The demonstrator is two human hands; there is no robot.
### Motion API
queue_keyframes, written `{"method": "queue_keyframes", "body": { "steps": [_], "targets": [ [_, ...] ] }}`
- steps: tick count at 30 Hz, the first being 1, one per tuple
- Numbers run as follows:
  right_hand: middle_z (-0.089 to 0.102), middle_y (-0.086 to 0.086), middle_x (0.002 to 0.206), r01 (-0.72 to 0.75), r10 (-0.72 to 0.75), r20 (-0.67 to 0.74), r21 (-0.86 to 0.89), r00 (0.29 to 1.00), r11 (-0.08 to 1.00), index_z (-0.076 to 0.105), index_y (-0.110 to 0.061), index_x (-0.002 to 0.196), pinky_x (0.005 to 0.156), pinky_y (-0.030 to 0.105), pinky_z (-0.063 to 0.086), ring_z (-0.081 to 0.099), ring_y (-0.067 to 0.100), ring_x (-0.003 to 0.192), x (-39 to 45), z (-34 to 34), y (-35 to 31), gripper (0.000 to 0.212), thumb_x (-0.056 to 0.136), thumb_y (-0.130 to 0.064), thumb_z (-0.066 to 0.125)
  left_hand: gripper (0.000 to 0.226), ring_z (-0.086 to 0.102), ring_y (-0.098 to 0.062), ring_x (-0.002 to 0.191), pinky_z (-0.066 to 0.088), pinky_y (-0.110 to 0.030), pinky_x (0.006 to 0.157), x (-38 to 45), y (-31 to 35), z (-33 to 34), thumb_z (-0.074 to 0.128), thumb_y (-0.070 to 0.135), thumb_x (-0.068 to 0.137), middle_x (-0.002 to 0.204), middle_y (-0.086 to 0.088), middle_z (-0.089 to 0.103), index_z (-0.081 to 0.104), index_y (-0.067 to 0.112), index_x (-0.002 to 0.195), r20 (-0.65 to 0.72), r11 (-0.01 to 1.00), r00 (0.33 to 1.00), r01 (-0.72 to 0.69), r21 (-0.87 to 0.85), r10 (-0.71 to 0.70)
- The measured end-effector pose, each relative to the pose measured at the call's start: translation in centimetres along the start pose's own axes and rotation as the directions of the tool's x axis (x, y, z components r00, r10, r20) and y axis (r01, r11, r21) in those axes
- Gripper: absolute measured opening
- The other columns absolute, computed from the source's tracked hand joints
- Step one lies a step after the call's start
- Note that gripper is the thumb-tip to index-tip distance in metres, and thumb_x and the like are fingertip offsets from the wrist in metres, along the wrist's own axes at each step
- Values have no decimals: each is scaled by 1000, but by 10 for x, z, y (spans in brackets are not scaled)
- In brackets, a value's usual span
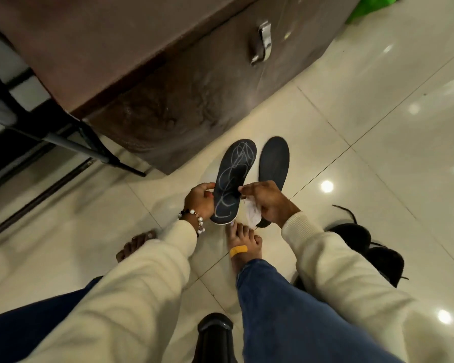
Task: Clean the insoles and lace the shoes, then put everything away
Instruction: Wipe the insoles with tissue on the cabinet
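Note:
A dark insole with white chalk scribbles (pixel 233 176) is held up above the floor. My left hand (pixel 199 200) grips its left edge near the heel. My right hand (pixel 266 203) pinches its right edge and also holds a crumpled white wipe (pixel 253 214) under the palm. A second, plain dark insole (pixel 274 161) lies on the tiled floor just to the right, its heel end hidden behind my right hand. Two black shoes (pixel 372 251) with loose black laces (pixel 345 212) sit on the floor at my right, partly hidden by my right sleeve.
A brown cabinet (pixel 194 82) with a metal handle (pixel 262 43) stands close ahead. A dark metal frame (pixel 84 142) is at the left. My bare feet (pixel 243 244) rest on the glossy tiles. A black rounded object (pixel 214 334) sits between my knees. Something green (pixel 370 6) lies far right.

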State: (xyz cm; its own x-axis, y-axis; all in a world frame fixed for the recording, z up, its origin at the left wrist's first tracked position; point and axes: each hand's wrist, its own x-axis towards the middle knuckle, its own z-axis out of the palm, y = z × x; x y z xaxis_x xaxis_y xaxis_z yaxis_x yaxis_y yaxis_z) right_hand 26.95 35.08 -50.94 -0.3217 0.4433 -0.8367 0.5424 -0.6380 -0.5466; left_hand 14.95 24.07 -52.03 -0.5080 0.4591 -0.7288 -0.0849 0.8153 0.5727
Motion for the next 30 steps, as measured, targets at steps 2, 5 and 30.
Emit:
{"method": "queue_keyframes", "body": {
  "steps": [2, 5, 30],
  "targets": [
    [69, 20, 96, 18, -18, 3, 38, 1000, 999, 70, 7, 91, 88, 41, 52, 64, 29, 87, -27, -9, -23, 14, 83, -5, 69, 35, 63, -34, 101, 52, -44, 93, -19, 24, -11, 56, 0, 88, 105, -17, 69, 63, 13, 120, 25, 998, 999, -36, -43, 37],
    [68, 16, 94, 47, -49, 18, 56, 999, 997, 67, 11, 98, 82, 31, 52, 63, 26, 86, -71, -23, -61, 19, 83, -1, 68, 36, 64, -37, 100, 52, -44, 92, -53, 67, -31, 50, -7, 89, 105, -20, 68, 63, 6, 120, 36, 985, 987, -155, -70, 158],
    [65, 13, 71, 349, -332, -115, 418, 936, 839, 61, 0, 66, 61, 40, 58, 64, 24, 65, -227, 58, -239, 16, 78, 2, 72, 41, 67, -22, 82, 61, -35, 62, -203, 194, -193, 63, -2, 87, 113, -17, 64, 54, 2, 126, -254, 617, 907, -416, -668, 337]
  ]
}}
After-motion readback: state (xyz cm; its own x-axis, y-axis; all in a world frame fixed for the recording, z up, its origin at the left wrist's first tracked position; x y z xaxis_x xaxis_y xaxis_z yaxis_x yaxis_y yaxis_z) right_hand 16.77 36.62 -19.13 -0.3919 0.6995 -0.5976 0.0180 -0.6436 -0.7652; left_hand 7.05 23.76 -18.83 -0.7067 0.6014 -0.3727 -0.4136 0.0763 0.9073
